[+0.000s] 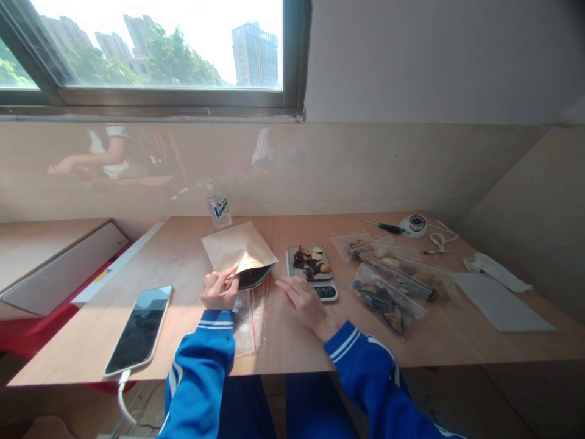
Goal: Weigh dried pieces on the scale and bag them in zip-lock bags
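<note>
My left hand (221, 289) is closed on the near edge of a brown paper pouch (238, 247). The pouch lies tilted on the table, its dark mouth gaping toward me. Over the table between pouch and scale, my right hand (304, 303) has its fingers stretched out and nothing visible in them. Just beyond it stands a small digital kitchen scale (325, 292); its display is too small to read. Dark and tan dried pieces (311, 262), perhaps mushroom slices, lie on the weighing plate. Under my left wrist is a clear zip bag (251, 326), partly hidden by the pouch.
Several filled zip bags (388, 299) lie right of the scale. Farther back are a screwdriver (389, 228) and a white dome camera (414, 225). A white sheet (503, 303) lies at right, a phone (141, 329) with cable at left, a plastic bottle (219, 207) behind.
</note>
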Available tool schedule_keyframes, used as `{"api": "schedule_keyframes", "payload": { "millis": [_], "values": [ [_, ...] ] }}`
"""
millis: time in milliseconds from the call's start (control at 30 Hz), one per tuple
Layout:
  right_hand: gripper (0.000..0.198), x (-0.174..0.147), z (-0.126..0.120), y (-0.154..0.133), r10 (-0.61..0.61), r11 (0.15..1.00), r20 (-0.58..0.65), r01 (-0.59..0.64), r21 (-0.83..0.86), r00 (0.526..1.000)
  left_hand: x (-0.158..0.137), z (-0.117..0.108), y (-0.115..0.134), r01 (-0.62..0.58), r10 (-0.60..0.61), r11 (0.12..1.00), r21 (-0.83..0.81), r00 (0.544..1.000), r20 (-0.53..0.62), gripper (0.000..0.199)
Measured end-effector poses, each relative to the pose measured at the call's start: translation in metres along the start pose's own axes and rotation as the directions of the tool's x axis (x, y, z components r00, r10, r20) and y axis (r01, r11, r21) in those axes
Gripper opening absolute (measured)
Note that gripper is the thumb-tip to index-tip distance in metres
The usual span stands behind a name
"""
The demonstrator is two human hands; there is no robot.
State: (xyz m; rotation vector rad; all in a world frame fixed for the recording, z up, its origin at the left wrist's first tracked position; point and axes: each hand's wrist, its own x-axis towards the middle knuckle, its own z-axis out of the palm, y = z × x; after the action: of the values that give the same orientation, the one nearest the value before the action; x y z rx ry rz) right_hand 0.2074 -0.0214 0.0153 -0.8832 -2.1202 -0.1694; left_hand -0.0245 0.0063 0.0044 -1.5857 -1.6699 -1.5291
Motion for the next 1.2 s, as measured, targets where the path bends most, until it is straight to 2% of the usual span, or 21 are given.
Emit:
{"api": "schedule_keyframes", "payload": {
  "millis": [67,133,267,367,467,633,767,900,1033,1200],
  "values": [
    [0.037,0.012,0.020,-0.016,-0.119,0.992,0.035,0.118,0.040,0.992,0.000,0.001,-0.001,0.015,-0.015,1.000,0.007,1.000,0.014,0.017],
    [0.036,0.028,0.043,-0.030,-0.133,0.991,0.051,0.131,0.042,0.990,-0.001,0.002,-0.002,0.014,-0.014,1.000,0.002,1.000,0.006,0.017],
    [0.030,0.055,0.080,-0.046,0.070,0.997,0.144,-0.075,0.029,0.987,-0.001,0.001,-0.002,-0.007,0.006,0.999,-0.038,1.000,-0.017,0.018],
    [0.029,0.059,0.088,-0.044,0.155,0.986,0.172,-0.164,0.037,0.973,-0.001,0.000,-0.002,0.013,-0.013,1.000,-0.015,1.000,0.004,0.018],
    [0.026,0.050,0.081,-0.038,0.141,0.984,0.183,-0.158,0.083,0.973,0.000,0.001,-0.002,-0.003,0.004,1.000,-0.010,1.000,0.027,0.017],
    [0.025,0.040,0.068,-0.036,0.053,0.981,0.220,-0.092,0.171,0.974,0.002,-0.001,0.002,-0.002,0.003,1.000,0.030,1.000,-0.022,0.016],
    [0.025,0.038,0.067,-0.034,0.038,0.976,0.228,-0.085,0.202,0.973,0.004,-0.003,0.005,-0.008,0.010,0.999,0.035,0.999,-0.036,0.017],
    [0.023,0.033,0.060,-0.032,0.077,0.952,0.143,-0.115,0.284,0.987,0.003,-0.002,0.004,0.018,-0.018,1.000,0.018,1.000,-0.020,0.017],
    [0.025,0.025,0.041,-0.029,0.076,0.923,0.039,-0.085,0.375,0.996,0.002,0.000,0.001,0.035,-0.034,0.999,0.012,0.999,-0.016,0.018],
    [0.038,0.007,0.012,-0.010,0.113,0.950,-0.020,-0.102,0.294,0.993,0.001,-0.001,0.001,0.028,-0.028,1.000,-0.002,1.000,-0.001,0.018]
  ]
}}
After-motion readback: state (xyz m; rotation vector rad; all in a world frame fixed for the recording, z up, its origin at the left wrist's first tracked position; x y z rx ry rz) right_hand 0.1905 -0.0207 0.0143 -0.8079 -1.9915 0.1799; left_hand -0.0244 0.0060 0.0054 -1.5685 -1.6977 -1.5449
